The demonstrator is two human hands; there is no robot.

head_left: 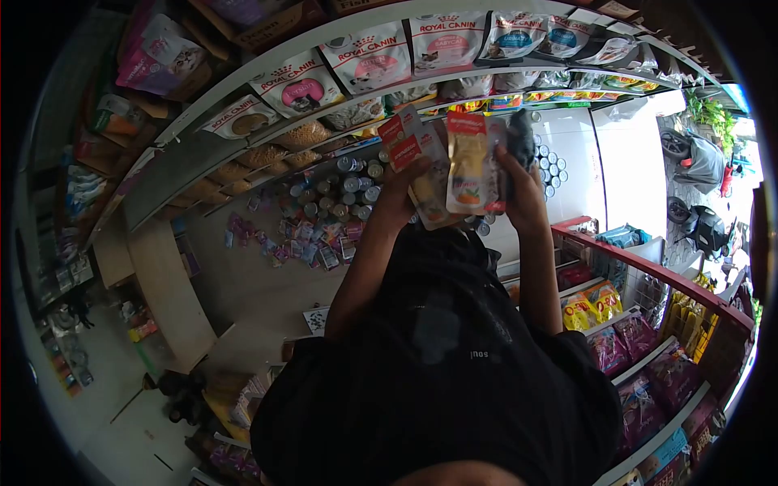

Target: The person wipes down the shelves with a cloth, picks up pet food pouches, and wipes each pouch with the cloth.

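Observation:
My left hand [399, 194] is closed around several flat pet-treat pouches [429, 190] with red tops and partly see-through fronts. My right hand [523, 188] grips another treat pouch [468, 166], red at the top with a yellowish filling and an orange picture near the bottom. More pouch edges show behind it, under the right thumb. A dark grey, cloth-like thing [523, 136] sits just above the right fingers; whether the hand holds it I cannot tell. Both sets of pouches are held up side by side, close together in front of the shelves.
A curved-looking shelf [235, 138] carries Royal Canin bags [365, 61] above. Many cans [348, 190] and small purple pouches [312, 243] lie on the floor below. To the right stands a red-edged rack [648, 263] with yellow bags [592, 308]. Motorbikes [701, 162] are outside.

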